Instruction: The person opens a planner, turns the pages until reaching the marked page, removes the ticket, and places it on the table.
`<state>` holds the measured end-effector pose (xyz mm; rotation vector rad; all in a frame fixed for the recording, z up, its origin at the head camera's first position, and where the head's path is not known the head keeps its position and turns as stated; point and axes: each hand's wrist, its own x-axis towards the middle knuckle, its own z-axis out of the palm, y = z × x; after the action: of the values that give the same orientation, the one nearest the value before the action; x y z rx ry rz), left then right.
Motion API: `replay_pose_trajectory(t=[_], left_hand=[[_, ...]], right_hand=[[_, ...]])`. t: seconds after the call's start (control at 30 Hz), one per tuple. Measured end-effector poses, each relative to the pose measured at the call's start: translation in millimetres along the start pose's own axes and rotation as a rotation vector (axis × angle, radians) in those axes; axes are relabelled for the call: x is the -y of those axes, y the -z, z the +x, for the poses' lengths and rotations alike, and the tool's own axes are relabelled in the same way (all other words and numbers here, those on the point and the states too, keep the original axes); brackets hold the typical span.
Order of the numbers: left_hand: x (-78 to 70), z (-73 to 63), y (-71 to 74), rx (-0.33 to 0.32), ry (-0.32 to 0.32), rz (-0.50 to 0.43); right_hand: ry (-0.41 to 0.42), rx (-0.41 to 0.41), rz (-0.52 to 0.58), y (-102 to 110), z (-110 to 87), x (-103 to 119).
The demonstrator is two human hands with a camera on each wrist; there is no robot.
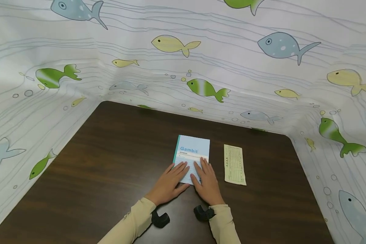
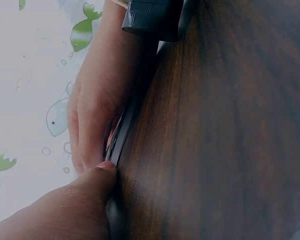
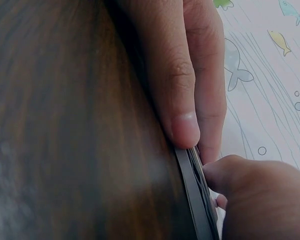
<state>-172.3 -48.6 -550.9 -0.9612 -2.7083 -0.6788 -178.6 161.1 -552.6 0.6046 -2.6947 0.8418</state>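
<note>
A pale blue notebook with "Gambit" printed on its cover and a green spine lies flat on the dark table. My left hand rests on its lower left part, fingers straight and spread. On the lower right lies my right hand, its fingers also extended over the cover. The two hands angle toward each other, thumbs near the notebook's bottom edge and partly covering it. In the left wrist view, the thumb of my left hand is at the notebook's edge. The right wrist view shows this thin, layered edge beside the fingers.
A yellowish printed paper slip lies to the right of the notebook. The brown wood-grain table is enclosed at the back and sides by a white fish-patterned curtain. Black wrist devices sit under both wrists.
</note>
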Motion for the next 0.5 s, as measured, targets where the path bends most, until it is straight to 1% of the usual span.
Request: replay_pose_trajectory(t=[0.07,0.23,0.5], left_hand=[[-0.5,0.2,0.1,-0.010,-0.001,0.002],[-1.9,0.0,4.2,-0.008,-0.008,0.001],[-3.8,3.7,8.1,0.017,0.028,-0.028]], right_hand=[[-0.006,0.011,0.009,0.6,0.6,-0.2],[-0.035,0.025,0.027,1.1,0.7,0.7],[-0.048,0.021,0.039,4.1,5.1,2.3]])
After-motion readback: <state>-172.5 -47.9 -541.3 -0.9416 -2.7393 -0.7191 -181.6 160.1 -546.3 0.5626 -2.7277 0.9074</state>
